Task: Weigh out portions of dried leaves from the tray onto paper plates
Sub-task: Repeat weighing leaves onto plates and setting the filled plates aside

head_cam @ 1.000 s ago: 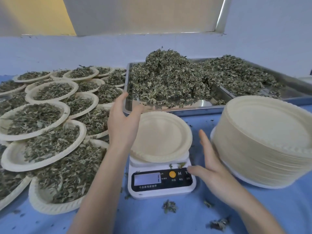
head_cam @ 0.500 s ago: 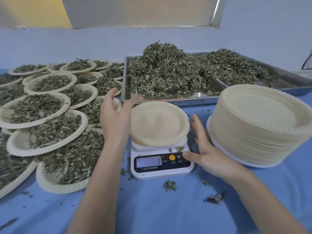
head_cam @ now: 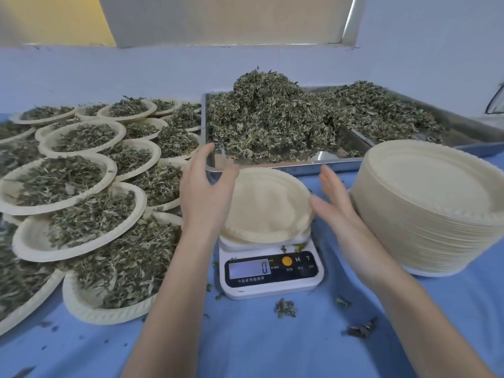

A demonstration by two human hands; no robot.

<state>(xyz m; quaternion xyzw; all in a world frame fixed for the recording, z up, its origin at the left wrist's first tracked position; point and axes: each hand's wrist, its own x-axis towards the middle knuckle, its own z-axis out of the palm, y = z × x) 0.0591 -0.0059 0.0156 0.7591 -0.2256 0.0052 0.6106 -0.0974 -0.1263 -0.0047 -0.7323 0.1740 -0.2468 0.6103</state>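
Note:
An empty paper plate (head_cam: 268,205) lies on a white digital scale (head_cam: 270,271) whose display reads 0. My left hand (head_cam: 204,192) is at the plate's left rim with fingers straight, reaching toward the near left corner of the metal tray (head_cam: 289,168). My right hand (head_cam: 338,203) hovers at the plate's right rim, fingers straight and holding nothing. The tray behind the scale holds a big heap of dried leaves (head_cam: 272,115).
Several paper plates filled with leaves (head_cam: 81,186) overlap across the left side of the blue cloth. A tall stack of empty plates (head_cam: 433,205) stands right of the scale. Loose leaf bits (head_cam: 285,308) lie in front of the scale.
My right hand has lifted from the scale's front right corner up to the plate's right rim. My left hand stays at the plate's left rim. The view has shifted slightly.

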